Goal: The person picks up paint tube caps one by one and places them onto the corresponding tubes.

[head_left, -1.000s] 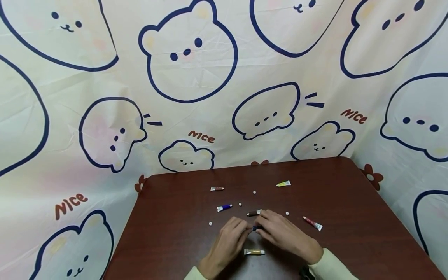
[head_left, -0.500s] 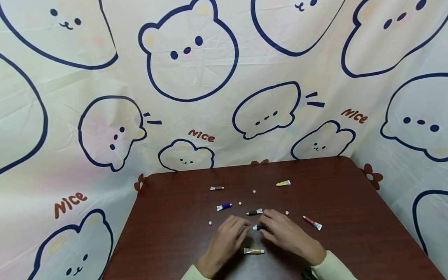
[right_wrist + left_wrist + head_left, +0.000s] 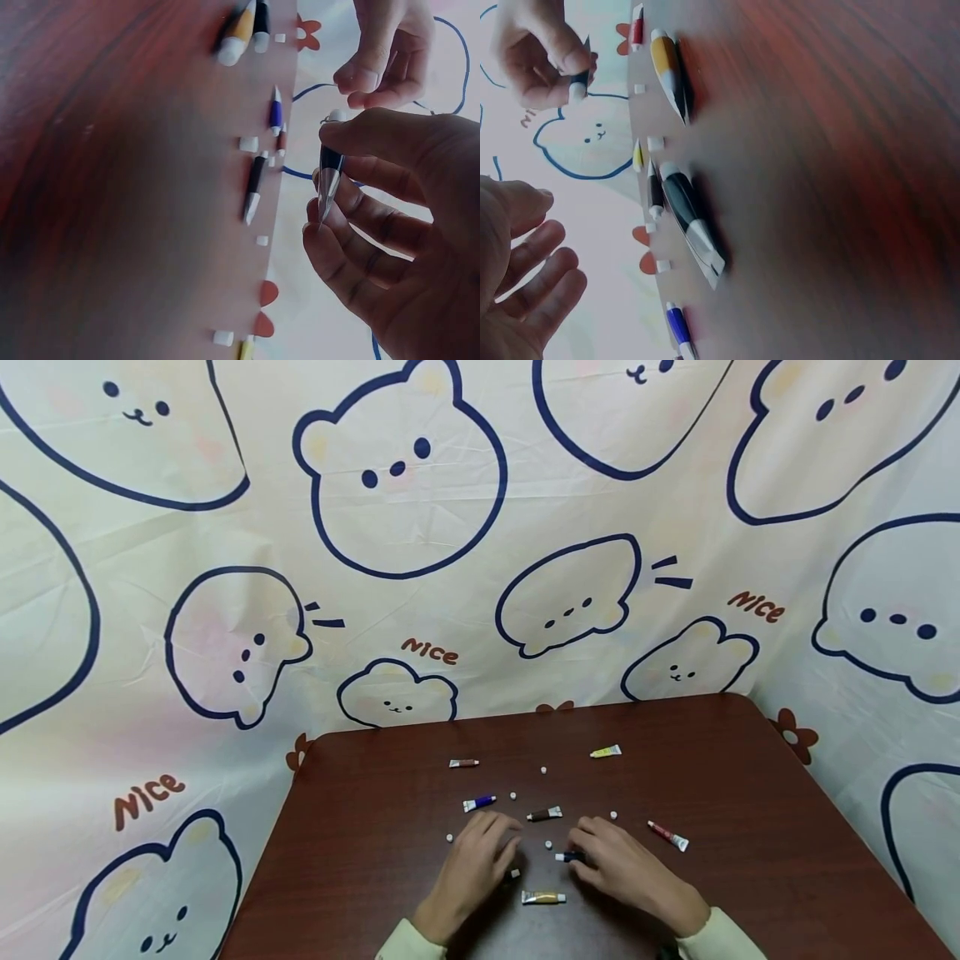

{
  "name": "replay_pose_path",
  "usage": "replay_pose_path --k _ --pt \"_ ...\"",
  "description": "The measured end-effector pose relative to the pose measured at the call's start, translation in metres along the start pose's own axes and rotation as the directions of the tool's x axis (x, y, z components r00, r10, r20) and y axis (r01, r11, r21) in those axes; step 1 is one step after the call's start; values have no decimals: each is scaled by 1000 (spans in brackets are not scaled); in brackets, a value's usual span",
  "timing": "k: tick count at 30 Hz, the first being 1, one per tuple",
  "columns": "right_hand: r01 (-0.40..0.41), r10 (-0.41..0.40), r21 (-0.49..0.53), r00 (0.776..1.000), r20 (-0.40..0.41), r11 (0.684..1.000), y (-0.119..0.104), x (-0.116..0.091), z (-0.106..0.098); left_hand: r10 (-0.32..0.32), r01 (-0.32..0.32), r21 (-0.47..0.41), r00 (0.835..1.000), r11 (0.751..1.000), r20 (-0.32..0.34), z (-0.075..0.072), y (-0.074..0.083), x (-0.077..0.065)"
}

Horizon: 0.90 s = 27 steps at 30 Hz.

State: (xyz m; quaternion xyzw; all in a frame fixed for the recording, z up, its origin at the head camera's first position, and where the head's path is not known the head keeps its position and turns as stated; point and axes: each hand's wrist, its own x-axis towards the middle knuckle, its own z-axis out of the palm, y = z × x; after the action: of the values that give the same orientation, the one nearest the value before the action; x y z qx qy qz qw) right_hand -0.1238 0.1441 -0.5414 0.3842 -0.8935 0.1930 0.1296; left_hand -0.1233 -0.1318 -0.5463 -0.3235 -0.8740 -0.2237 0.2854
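My right hand (image 3: 630, 870) pinches a small dark paint tube (image 3: 331, 169) between thumb and fingers, its white nozzle end facing left. My left hand (image 3: 468, 864) hovers to the left with fingers loosely bent and nothing in them, as the left wrist view shows. A small white cap (image 3: 548, 844) lies on the table between the hands. Beneath the left hand lies another dark paint tube (image 3: 686, 199); only its silver end shows in the head view. A gold-yellow paint tube (image 3: 543, 898) lies in front of the hands, and a dark brown paint tube (image 3: 544, 814) lies just beyond them.
Farther back on the brown table (image 3: 360, 843) are a blue tube (image 3: 480, 803), a reddish-brown tube (image 3: 464, 763) and a yellow tube (image 3: 606, 752). A red tube (image 3: 667, 836) lies right of the right hand. Several white caps are scattered about. A patterned curtain (image 3: 405, 610) hangs behind.
The hands have moved apart, the left leftward and the right slightly rightward with the dark tube. A white cap now shows on the table between them, and a second dark tube's end is uncovered.
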Motion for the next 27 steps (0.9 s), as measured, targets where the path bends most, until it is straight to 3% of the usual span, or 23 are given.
replay_pose_path --k 7,12,18,27 --pt "-67 64 54 996 62 996 4 -10 5 -2 2 20 1000 1000 -15 3 -9 -1" --pt "-61 59 41 998 28 997 5 -16 8 -26 26 35 1000 999 -14 4 -14 0" --pt "-80 78 43 996 33 996 7 -25 12 -65 66 81 998 995 -10 3 -20 5" --pt "-113 109 65 993 54 992 8 -32 15 -97 99 80 995 992 -31 7 -30 7"
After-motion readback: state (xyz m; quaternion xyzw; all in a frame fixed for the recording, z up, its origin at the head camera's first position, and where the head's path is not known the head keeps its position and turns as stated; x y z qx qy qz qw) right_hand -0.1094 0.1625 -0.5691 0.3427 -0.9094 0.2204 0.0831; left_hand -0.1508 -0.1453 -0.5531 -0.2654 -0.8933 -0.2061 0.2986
